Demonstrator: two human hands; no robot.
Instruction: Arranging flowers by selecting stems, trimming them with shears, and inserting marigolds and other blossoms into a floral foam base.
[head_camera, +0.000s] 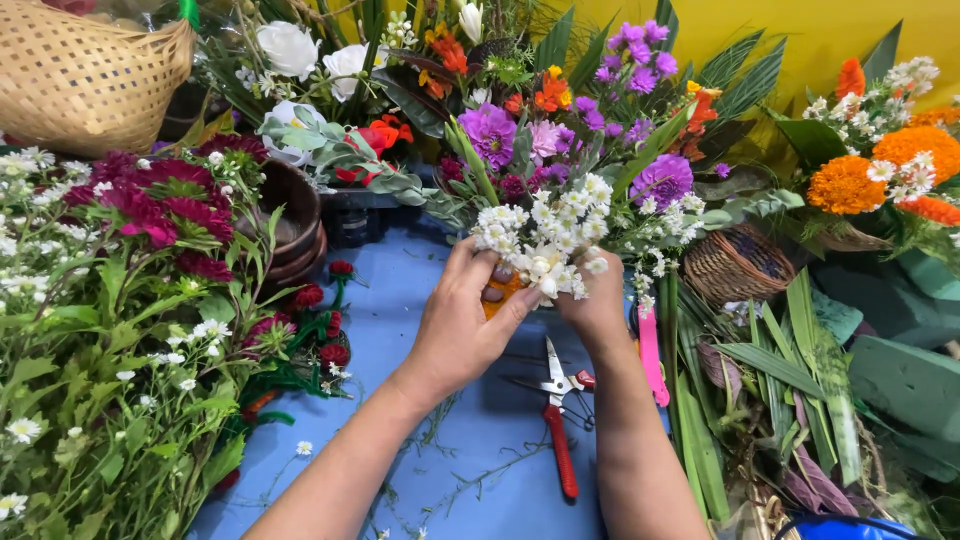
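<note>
My left hand (462, 325) and my right hand (597, 305) are raised together over a blue table (420, 300). Between them is a small bunch of white daisy-like flowers (545, 235). The left fingers curl round something orange (497, 297) at the base of the bunch, and the thumb presses against the stems. The right hand closes on the bunch from the other side, its fingers hidden behind the blooms. Red-handled shears (557, 420) lie on the table just below my wrists.
Red and white flowers with green stems (120, 300) fill the left. A woven basket (85, 75) sits top left, dark wooden bowls (295, 220) behind. Purple, orange and white blooms line the back. A small wicker basket (735, 265), long leaves and green foam blocks (905, 380) lie right.
</note>
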